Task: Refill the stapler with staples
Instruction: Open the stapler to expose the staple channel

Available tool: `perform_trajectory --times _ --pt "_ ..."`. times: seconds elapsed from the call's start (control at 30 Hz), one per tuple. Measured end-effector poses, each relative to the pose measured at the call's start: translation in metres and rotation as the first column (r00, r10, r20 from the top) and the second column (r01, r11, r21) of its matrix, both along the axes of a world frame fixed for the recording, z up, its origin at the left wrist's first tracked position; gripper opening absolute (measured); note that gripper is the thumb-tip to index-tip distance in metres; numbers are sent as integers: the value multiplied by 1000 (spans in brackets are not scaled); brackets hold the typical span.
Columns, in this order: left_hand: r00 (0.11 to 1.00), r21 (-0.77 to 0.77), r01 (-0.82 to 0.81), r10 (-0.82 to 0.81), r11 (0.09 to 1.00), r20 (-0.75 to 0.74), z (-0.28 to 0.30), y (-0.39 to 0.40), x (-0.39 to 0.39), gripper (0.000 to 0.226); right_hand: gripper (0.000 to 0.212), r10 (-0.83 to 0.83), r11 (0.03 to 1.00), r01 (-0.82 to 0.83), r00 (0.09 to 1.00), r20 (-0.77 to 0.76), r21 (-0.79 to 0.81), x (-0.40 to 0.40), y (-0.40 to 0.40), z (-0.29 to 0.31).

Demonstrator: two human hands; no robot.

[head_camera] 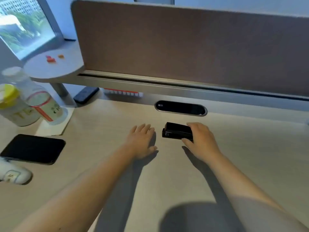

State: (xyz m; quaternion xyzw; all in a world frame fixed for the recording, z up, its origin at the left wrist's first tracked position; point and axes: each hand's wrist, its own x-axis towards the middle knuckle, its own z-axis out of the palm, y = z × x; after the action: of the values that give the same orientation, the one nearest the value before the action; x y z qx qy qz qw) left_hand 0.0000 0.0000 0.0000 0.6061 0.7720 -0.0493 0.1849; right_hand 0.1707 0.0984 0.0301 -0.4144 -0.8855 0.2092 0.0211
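A small black stapler (175, 130) lies on the light wooden desk (103, 164), a little beyond the middle. My right hand (201, 139) grips its right end, fingers over the top and thumb at the near side. My left hand (142, 141) rests flat on the desk just left of the stapler, palm down, fingers apart, holding nothing. No staples can be made out; a blurred red and white strip (122, 92) lies by the back rail.
A brown partition (184, 47) closes the back, with a black cable port (180, 108) before it. At the left stand two bottles (43, 104) on a napkin, a black tablet (33, 149), a white object (15, 175) and a dark remote (86, 95).
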Motion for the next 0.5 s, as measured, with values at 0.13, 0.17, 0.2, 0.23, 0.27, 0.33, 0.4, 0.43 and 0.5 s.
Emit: perform_trajectory --times 0.13,0.17,0.2,0.23,0.27,0.33,0.4,0.43,0.5 --pt "999 61 -4 2 998 42 -20 29 -12 72 56 7 1000 -7 1000 -16 12 -22 17 -13" --pt "998 88 -8 2 996 60 -27 36 -13 72 55 9 1000 -9 1000 -16 8 -25 20 -17" --pt "997 117 -5 -4 993 74 -33 40 -13 72 54 4 1000 -4 1000 -25 -5 -27 23 -21" --pt "996 146 -6 -7 989 91 -39 43 -14 72 51 0 1000 -1 999 -43 -21 -28 24 -24" --pt "994 173 -17 -3 985 113 -44 46 -15 70 47 -5 1000 3 998 -62 -23 -30 24 -25" --pt "983 215 -55 15 975 183 -50 49 -14 65 39 -18 999 14 994 -107 -41 -33 24 -31" --pt "968 271 -120 53 955 244 -53 50 -12 57 33 -41 998 34 989 -141 -55 -35 24 -34" --pt "964 295 -146 68 944 259 -53 51 -11 53 31 -52 997 42 986 -156 -68 -35 24 -35" --pt "952 313 -182 88 932 294 -53 50 -10 47 28 -66 994 48 980 -190 -100 -35 24 -35"
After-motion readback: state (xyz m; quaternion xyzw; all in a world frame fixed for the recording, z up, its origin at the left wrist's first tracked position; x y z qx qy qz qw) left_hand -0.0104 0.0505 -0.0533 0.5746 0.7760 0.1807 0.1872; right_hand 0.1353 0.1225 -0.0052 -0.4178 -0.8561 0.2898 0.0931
